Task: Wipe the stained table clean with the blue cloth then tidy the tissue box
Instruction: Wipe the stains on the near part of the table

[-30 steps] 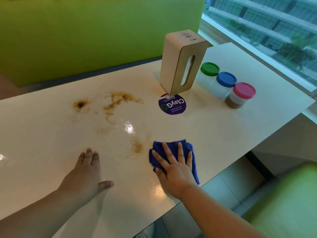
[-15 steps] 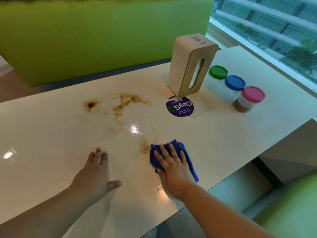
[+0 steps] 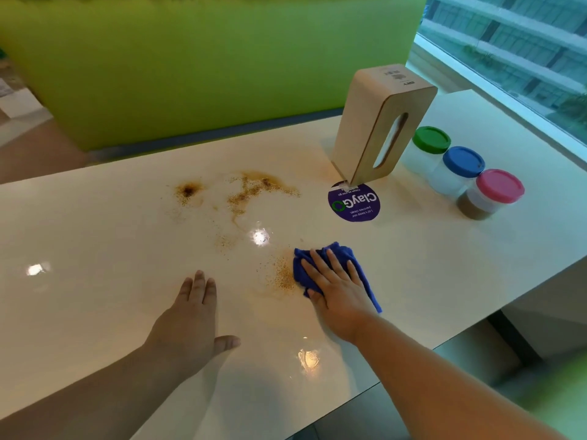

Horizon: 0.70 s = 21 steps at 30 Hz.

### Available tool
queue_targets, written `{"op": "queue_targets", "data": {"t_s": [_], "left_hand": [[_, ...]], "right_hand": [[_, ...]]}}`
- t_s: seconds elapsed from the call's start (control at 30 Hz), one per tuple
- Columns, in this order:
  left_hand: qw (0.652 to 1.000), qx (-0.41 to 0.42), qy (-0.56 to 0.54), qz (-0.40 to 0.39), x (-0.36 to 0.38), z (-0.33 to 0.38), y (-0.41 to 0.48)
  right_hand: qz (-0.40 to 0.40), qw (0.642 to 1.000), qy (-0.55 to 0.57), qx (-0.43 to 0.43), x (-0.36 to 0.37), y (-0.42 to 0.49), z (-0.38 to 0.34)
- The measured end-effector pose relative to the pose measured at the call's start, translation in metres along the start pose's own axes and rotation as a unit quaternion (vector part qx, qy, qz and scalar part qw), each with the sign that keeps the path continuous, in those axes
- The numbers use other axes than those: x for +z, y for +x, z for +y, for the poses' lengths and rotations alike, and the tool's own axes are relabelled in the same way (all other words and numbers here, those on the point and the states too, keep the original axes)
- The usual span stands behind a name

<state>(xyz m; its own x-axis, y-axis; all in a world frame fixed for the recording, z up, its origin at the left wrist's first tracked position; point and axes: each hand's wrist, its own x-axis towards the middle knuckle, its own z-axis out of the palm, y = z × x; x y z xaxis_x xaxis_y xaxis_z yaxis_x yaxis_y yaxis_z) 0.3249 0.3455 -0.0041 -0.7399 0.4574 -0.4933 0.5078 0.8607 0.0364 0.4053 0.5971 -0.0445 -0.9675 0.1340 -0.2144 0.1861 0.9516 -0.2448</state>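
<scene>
Blue cloth (image 3: 303, 269), soft, limp & light, sits bunched on the table (image 3: 95, 249) under the right hand (image 3: 336, 295), fingers flat & spread, pressing not gripping, so prob. best pushed by palm toward stains (image 3: 254, 188) at 11 o'clock; left hand (image 3: 187, 319) flat, empty; tissue box (image 3: 374, 122) at 1 o'clock.

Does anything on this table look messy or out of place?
Yes. Brown spills mark the white table: a dark blotch, a larger streaky patch beside it, and loose grains right next to the blue cloth. The tissue box stands on end, slot facing sideways.
</scene>
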Motion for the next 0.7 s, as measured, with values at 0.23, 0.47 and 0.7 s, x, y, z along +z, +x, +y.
{"op": "queue_targets", "data": {"t_s": [0.23,0.47,0.7], "left_hand": [[1.0,-0.002,0.023,0.001,-0.001,0.002,0.0],[0.999,-0.001,0.033,-0.003,-0.002,0.002,0.001],[1.0,-0.002,0.027,-0.004,-0.001,0.003,0.001]], "right_hand": [[-0.009,0.996,-0.009,0.087,-0.011,0.046,-0.004],[-0.011,1.0,0.0,0.011,-0.012,0.02,0.011],[-0.048,0.989,-0.004,0.142,-0.018,0.061,-0.004]]}}
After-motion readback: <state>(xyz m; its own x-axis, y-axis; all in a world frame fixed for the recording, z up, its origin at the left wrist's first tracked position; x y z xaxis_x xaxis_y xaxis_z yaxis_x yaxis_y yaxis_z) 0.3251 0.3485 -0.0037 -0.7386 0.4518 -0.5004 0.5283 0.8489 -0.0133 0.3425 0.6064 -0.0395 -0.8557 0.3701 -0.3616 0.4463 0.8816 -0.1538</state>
